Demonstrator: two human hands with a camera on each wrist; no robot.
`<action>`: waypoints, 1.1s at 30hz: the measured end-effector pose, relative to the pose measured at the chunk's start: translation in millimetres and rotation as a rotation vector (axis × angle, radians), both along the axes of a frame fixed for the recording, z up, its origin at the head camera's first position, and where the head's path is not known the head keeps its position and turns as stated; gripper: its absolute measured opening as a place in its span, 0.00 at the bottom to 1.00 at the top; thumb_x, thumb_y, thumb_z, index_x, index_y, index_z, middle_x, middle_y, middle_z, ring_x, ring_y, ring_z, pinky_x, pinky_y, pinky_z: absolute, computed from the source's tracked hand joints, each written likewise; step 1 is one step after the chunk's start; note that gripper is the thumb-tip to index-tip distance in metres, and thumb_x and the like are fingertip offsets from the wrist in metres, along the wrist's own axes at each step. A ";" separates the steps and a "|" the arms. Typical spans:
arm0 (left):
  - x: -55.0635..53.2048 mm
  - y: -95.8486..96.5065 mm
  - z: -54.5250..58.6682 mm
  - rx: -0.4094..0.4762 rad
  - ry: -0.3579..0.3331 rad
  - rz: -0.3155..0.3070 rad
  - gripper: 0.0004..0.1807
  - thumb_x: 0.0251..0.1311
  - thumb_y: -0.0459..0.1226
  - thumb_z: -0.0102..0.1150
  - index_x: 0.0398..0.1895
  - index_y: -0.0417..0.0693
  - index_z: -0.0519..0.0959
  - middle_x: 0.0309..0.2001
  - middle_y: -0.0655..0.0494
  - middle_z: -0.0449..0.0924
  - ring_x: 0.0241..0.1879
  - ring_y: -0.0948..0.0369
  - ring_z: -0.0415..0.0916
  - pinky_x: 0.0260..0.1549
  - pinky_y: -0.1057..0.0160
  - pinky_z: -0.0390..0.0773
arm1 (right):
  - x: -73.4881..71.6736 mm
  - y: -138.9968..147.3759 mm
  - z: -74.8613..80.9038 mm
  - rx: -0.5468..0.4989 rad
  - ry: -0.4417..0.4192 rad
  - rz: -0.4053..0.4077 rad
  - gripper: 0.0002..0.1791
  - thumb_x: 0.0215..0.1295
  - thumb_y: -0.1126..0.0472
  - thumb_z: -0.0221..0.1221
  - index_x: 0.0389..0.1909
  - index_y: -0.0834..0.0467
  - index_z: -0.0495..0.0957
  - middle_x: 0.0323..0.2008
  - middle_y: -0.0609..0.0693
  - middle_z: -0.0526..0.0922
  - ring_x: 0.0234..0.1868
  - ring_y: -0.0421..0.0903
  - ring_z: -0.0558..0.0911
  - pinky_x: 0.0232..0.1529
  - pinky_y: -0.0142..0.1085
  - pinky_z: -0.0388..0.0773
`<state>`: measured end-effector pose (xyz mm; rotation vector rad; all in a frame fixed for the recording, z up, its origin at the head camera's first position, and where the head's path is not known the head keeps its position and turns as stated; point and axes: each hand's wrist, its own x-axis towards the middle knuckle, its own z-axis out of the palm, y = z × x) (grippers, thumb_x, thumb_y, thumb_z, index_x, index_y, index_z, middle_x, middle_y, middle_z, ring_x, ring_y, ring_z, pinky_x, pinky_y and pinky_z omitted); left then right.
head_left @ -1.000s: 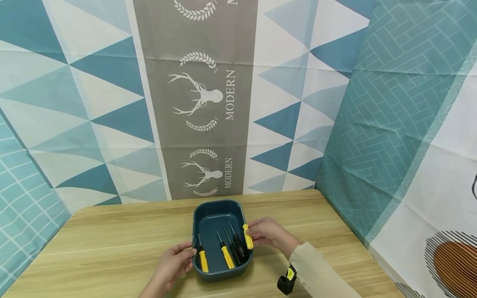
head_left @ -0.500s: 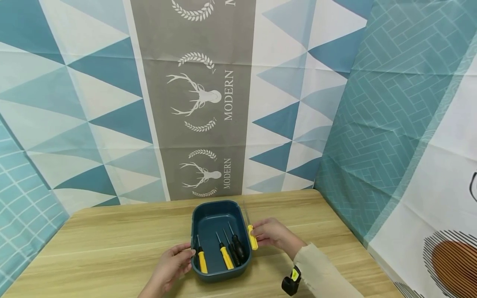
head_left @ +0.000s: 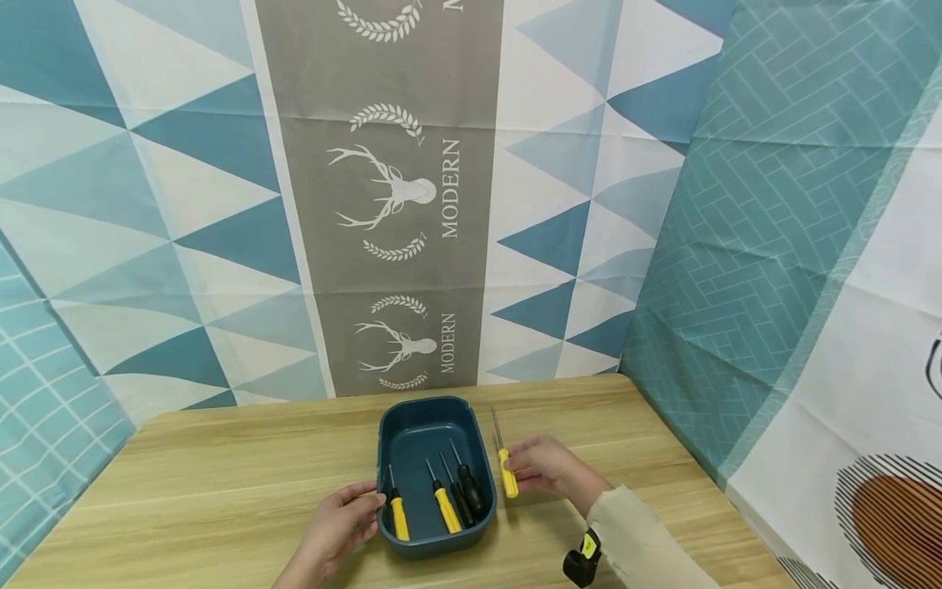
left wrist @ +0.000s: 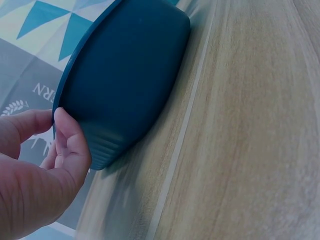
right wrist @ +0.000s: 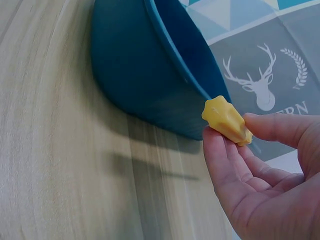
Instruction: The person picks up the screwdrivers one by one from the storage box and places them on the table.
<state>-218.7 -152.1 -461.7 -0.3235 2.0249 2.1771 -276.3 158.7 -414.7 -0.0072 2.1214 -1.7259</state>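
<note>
My right hand [head_left: 548, 465] pinches a yellow-handled screwdriver [head_left: 508, 473] just right of a dark blue bin [head_left: 384, 442]. Its shaft points away from me, and in the right wrist view the ridged handle [right wrist: 222, 119] sits between thumb and fingers, above the table. My left hand [head_left: 342, 519] grips the bin's left rim between thumb and fingers, also seen in the left wrist view on the bin's wall [left wrist: 125, 65]. Inside the bin lie a yellow screwdriver [head_left: 399, 515] at the left, another yellow screwdriver [head_left: 446, 507], and two black-handled screwdrivers [head_left: 469, 489] at the right.
The bin stands on a wood-grain table [head_left: 243, 483]. Patterned cloth [head_left: 412, 245] hangs behind the table, with more cloth [head_left: 765, 245] along the right side. A black strap device [head_left: 581, 560] is at the right wrist.
My right hand has carried the yellow screwdriver rightward, from over the bin's right rim to outside it. The left hand stays on the left rim.
</note>
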 end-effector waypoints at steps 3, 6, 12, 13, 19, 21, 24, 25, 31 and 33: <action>0.4 -0.1 -0.1 0.000 0.000 -0.002 0.29 0.58 0.35 0.59 0.60 0.28 0.63 0.35 0.53 0.77 0.31 0.62 0.75 0.29 0.67 0.78 | 0.0 2.3 -2.7 0.010 -0.003 -0.004 0.27 0.59 0.67 0.59 0.57 0.75 0.66 0.40 0.60 0.80 0.35 0.46 0.82 0.39 0.41 0.82; 0.5 -0.2 0.4 -0.001 -0.001 -0.006 0.30 0.58 0.35 0.59 0.60 0.28 0.63 0.35 0.53 0.77 0.31 0.61 0.75 0.30 0.67 0.78 | 0.0 4.5 -6.1 0.017 -0.003 -0.009 0.27 0.58 0.67 0.59 0.57 0.75 0.67 0.39 0.59 0.80 0.34 0.46 0.82 0.39 0.41 0.82; 0.8 0.1 0.5 -0.007 0.001 -0.004 0.29 0.58 0.35 0.59 0.60 0.28 0.64 0.35 0.52 0.76 0.32 0.61 0.76 0.30 0.66 0.78 | -0.1 9.0 -13.9 0.047 -0.012 -0.036 0.24 0.57 0.68 0.60 0.54 0.74 0.69 0.37 0.57 0.80 0.33 0.46 0.81 0.37 0.39 0.82; 1.0 0.0 0.8 -0.006 0.001 -0.006 0.29 0.58 0.35 0.59 0.60 0.28 0.64 0.35 0.52 0.76 0.32 0.61 0.76 0.30 0.66 0.78 | -0.3 9.8 -15.3 0.053 -0.013 -0.041 0.24 0.57 0.68 0.60 0.54 0.74 0.69 0.37 0.57 0.80 0.33 0.46 0.81 0.37 0.39 0.82; 2.8 -0.4 3.5 0.002 -0.003 -0.024 0.30 0.58 0.36 0.60 0.60 0.28 0.64 0.35 0.53 0.76 0.31 0.62 0.75 0.30 0.67 0.78 | -2.5 15.9 -24.0 0.069 -0.013 -0.056 0.23 0.57 0.67 0.61 0.53 0.73 0.71 0.36 0.56 0.81 0.32 0.45 0.80 0.36 0.38 0.82; 3.5 -0.3 4.0 0.002 -0.008 -0.027 0.30 0.58 0.36 0.60 0.60 0.28 0.63 0.35 0.53 0.76 0.31 0.62 0.75 0.30 0.68 0.78 | -2.7 18.3 -26.6 0.068 -0.010 -0.050 0.23 0.57 0.67 0.60 0.53 0.73 0.71 0.36 0.56 0.81 0.32 0.45 0.81 0.36 0.38 0.82; 4.0 -0.1 4.1 0.003 -0.009 -0.026 0.31 0.57 0.36 0.60 0.60 0.28 0.64 0.35 0.53 0.76 0.31 0.62 0.75 0.30 0.68 0.78 | -2.4 21.3 -30.1 0.065 -0.005 -0.048 0.23 0.56 0.67 0.60 0.52 0.73 0.72 0.35 0.56 0.81 0.32 0.45 0.80 0.36 0.38 0.82; 4.1 0.0 4.2 0.003 -0.008 -0.024 0.31 0.57 0.36 0.60 0.60 0.28 0.64 0.35 0.53 0.76 0.31 0.62 0.75 0.30 0.68 0.78 | -2.2 22.0 -31.2 0.065 -0.006 -0.051 0.22 0.56 0.67 0.60 0.51 0.73 0.72 0.35 0.56 0.81 0.32 0.45 0.80 0.36 0.38 0.82; 4.1 0.3 4.8 0.006 0.000 -0.023 0.30 0.57 0.35 0.60 0.60 0.28 0.64 0.34 0.53 0.76 0.30 0.62 0.75 0.29 0.68 0.78 | -2.0 23.2 -36.2 0.091 -0.020 -0.090 0.19 0.55 0.69 0.60 0.48 0.71 0.75 0.32 0.54 0.80 0.31 0.45 0.79 0.35 0.37 0.82; 4.0 0.3 4.9 0.006 -0.001 -0.019 0.30 0.57 0.35 0.60 0.60 0.28 0.64 0.34 0.53 0.76 0.30 0.62 0.74 0.29 0.68 0.78 | -2.7 23.3 -37.7 0.100 -0.024 -0.098 0.18 0.55 0.69 0.60 0.47 0.71 0.76 0.31 0.54 0.80 0.30 0.45 0.79 0.34 0.37 0.82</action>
